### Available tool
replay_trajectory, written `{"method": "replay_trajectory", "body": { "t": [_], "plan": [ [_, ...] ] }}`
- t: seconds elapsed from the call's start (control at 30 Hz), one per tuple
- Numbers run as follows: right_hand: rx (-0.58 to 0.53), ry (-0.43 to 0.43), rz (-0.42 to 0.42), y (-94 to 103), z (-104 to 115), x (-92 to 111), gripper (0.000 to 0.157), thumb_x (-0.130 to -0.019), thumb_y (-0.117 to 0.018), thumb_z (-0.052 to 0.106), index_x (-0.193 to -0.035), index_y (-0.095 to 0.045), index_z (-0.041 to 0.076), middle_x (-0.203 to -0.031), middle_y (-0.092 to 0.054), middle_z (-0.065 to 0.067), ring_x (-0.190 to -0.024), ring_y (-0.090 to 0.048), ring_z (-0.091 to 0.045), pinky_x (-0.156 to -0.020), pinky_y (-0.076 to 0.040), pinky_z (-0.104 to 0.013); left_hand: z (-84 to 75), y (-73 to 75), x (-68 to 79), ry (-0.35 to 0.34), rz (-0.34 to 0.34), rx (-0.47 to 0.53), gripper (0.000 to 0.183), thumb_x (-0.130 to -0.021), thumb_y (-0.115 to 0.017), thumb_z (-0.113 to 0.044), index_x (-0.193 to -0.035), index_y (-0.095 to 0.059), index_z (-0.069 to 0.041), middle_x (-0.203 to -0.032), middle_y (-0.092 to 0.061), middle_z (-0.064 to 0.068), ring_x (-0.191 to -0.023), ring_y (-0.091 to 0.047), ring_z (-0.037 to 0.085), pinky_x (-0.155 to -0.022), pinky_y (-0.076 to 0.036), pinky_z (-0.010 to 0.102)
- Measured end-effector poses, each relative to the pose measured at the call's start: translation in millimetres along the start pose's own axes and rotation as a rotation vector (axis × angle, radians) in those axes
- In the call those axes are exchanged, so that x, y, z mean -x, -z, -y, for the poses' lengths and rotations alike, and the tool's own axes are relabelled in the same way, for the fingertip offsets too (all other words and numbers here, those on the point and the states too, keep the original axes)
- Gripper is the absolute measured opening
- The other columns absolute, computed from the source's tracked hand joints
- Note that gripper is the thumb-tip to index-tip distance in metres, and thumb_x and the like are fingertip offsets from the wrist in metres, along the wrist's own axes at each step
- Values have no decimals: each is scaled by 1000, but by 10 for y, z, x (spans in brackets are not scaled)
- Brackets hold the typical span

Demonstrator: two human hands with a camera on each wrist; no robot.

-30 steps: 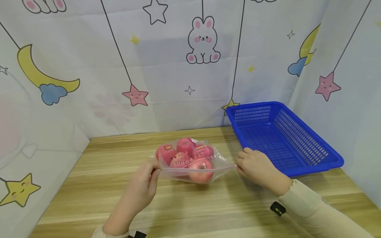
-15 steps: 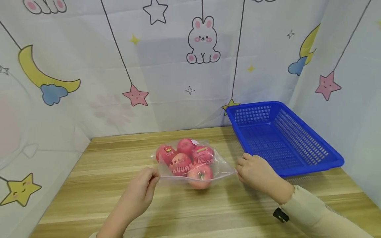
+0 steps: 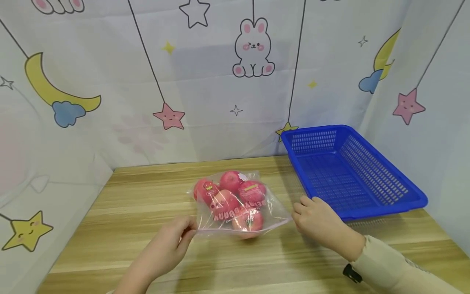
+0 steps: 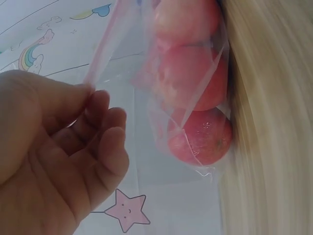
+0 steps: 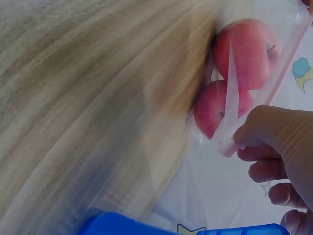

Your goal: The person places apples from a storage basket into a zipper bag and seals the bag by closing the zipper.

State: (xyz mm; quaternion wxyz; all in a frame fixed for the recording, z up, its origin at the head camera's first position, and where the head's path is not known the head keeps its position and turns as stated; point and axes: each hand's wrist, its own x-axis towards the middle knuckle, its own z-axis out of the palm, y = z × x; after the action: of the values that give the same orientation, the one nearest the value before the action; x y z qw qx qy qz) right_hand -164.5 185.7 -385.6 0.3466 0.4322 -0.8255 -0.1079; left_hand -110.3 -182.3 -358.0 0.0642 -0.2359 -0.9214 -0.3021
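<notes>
A clear zip bag with pink print lies on the table, several red apples inside it. My left hand pinches the left end of the bag's zip edge between thumb and forefinger; the left wrist view shows the other fingers loosely curled. At the opposite corner my right hand pinches the edge the same way, as the right wrist view shows at the thumb. The zip strip is stretched between both hands, in front of the apples.
A blue perforated plastic basket stands at the back right, close beside my right hand. The wood-grain table ends at a white printed curtain behind and at both sides.
Both hands have come down and toward me with the bag's zip edge. The bag now lies flatter over the apples, and its print shows more fully. The basket has stayed in place.
</notes>
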Motion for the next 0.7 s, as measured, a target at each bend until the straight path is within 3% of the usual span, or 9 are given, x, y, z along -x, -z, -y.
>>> {"method": "replay_trajectory", "body": {
  "t": [0.13, 0.3, 0.5, 0.6, 0.7],
  "plan": [
    [-9, 16, -14, -1, 25, 23, 12, -67, -63, 15, -58, -55, 12, -60, -45, 3, -58, -35, -15, -48, -18, -22, -8, 27, 39, 0, 60, 43, 11, -89, -58, -3, -86, -57, -13, -74, -52, -9, -66, -44, -1, -57, -43, 19],
    [-46, 22, -45, -20, 24, 54, 14, -65, -66, 18, -62, -54, 11, -64, -49, 2, -62, -43, -17, -59, -37, -32, -23, 38, 61, 51, 126, 109, 15, -84, -54, -2, -83, -57, -16, -71, -51, -11, -66, -46, 0, -56, -42, 19],
    [-161, -23, -18, -4, 62, 59, 17, -67, -68, 21, -82, -64, 12, -78, -61, 1, -75, -56, -20, -73, -45, -40, -27, 68, 28, 105, 209, 194, 18, -89, -46, -6, -79, -57, -17, -66, -47, -9, -58, -41, 0, -51, -39, 20],
    [-227, -116, 49, 41, 70, 9, 28, -74, -68, 25, -99, -67, 11, -92, -66, -1, -87, -61, -21, -82, -46, -43, -22, 86, -2, 146, 163, 163, 15, -95, -46, -14, -86, -59, -14, -72, -51, -6, -63, -45, 3, -56, -41, 21],
    [-254, -240, 125, 89, 57, -73, 43, -81, -68, 35, -115, -64, 9, -110, -66, -6, -103, -61, -25, -91, -46, -47, 3, 85, -53, 140, 57, -16, 21, -97, -49, -29, -101, -60, -11, -91, -59, -1, -82, -55, 10, -68, -49, 28]
  ]
}}
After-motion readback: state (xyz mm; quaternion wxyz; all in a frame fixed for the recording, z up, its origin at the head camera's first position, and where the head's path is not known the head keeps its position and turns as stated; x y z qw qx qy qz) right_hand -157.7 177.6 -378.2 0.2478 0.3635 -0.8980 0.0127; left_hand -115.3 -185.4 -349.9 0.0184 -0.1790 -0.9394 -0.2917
